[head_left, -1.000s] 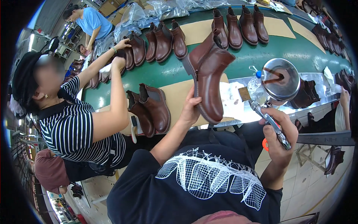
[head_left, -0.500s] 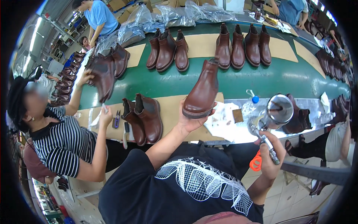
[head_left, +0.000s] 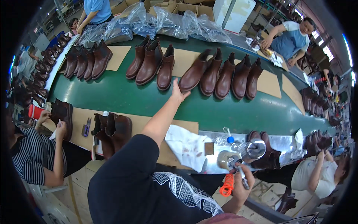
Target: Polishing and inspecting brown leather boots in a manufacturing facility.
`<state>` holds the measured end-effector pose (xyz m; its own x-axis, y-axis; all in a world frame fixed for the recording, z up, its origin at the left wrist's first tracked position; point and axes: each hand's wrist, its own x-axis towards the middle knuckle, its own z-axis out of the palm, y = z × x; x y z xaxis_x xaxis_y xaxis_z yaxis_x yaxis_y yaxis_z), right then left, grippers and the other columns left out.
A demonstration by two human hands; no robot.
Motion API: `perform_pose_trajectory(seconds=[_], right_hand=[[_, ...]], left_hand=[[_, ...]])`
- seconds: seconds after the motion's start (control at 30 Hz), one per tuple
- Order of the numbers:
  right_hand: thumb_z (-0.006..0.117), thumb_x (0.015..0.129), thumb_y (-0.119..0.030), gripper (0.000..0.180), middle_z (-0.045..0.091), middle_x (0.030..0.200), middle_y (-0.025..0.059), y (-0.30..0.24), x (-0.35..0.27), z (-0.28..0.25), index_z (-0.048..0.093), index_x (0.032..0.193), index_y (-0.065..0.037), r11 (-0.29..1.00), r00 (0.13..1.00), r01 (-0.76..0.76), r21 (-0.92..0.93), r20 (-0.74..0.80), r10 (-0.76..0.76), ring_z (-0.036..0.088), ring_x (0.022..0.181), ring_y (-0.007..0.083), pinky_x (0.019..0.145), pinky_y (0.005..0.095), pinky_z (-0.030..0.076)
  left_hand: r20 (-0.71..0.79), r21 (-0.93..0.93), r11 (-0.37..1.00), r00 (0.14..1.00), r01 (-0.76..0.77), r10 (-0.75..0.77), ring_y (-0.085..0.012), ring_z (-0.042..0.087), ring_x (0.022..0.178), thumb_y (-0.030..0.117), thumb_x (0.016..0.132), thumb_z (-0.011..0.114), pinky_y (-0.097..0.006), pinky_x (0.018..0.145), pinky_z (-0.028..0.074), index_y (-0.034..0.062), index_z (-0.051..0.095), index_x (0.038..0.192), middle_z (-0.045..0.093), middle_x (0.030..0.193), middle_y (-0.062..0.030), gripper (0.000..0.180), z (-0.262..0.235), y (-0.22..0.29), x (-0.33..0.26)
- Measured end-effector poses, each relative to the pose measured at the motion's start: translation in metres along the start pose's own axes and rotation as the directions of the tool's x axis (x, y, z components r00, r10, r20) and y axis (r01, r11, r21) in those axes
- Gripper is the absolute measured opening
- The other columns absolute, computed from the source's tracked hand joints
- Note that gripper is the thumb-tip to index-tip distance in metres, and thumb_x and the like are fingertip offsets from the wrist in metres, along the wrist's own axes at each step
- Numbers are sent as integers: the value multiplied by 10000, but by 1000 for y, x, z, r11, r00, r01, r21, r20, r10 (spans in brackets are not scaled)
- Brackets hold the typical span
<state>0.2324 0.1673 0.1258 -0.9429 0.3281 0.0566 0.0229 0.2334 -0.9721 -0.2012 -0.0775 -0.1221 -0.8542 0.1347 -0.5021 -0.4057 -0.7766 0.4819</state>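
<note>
At the far side of the green work surface, my left hand (head_left: 179,92) grips a brown ankle boot (head_left: 192,76) by its sole near the toe. The boot leans, its shaft up and to the right, close to a row of standing boots (head_left: 225,78). In my right hand (head_left: 244,186) is a spray gun (head_left: 241,173) with a shiny metal cup (head_left: 256,148), held over the near edge of the bench. An orange coiled hose (head_left: 227,185) hangs beside that hand. A pair of brown boots (head_left: 118,130) stands on cardboard left of my left arm.
A stained white cloth (head_left: 188,145), a clear bottle with a blue cap (head_left: 230,140) and more boots (head_left: 263,149) lie along the near edge. Scissors-like snips (head_left: 87,127) rest at left. Co-workers stand left, right and across. Plastic-wrapped bundles (head_left: 167,24) line the back.
My left hand has carried the boot away from me to the row at the far side. My right hand and the spray gun have moved lower and left in view.
</note>
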Motion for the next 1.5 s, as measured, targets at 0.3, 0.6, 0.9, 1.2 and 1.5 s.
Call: perform_pose_trajectory(seconds=[0.3,0.6,0.9,1.2,1.5], right_hand=[[594,853,9,260,681,870,76,6,23,8,659,1103,38,996,996,-85,23,38,84,547,715,63,641,201,421],[577,831,43,275,684,861,77,0,19,17,663,1092,38,995,995,-89,43,51,87,557,717,66,644,203,427],[580,837,46,266,678,848,65,0,19,17,664,1090,38,994,992,-107,20,71,106,565,731,69,659,200,428],[598,844,26,252,677,849,60,-4,7,22,668,1086,37,993,992,-112,39,68,109,549,714,68,658,210,427],[534,899,4,237,672,850,84,-10,-10,11,647,1102,51,998,996,-68,-5,52,68,617,797,111,715,233,470]], left_hand=[[-91,107,983,983,-147,157,-231,662,870,296,875,704,-376,753,603,97,547,1212,631,1135,-71,422,10,-48,5],[-90,769,639,991,3,103,-227,687,684,614,813,695,-317,592,585,-20,540,1262,634,1124,-172,792,3,-10,-19],[-486,365,806,643,-466,592,-150,596,701,370,886,703,-282,569,473,58,516,1195,613,970,-63,478,-68,35,-34],[-146,370,929,989,19,38,-158,557,630,493,663,846,-270,510,426,102,621,897,642,864,-39,508,-25,80,15],[121,169,978,987,-126,107,-69,529,652,392,779,794,-231,507,428,160,633,872,619,789,68,297,26,21,-120]])
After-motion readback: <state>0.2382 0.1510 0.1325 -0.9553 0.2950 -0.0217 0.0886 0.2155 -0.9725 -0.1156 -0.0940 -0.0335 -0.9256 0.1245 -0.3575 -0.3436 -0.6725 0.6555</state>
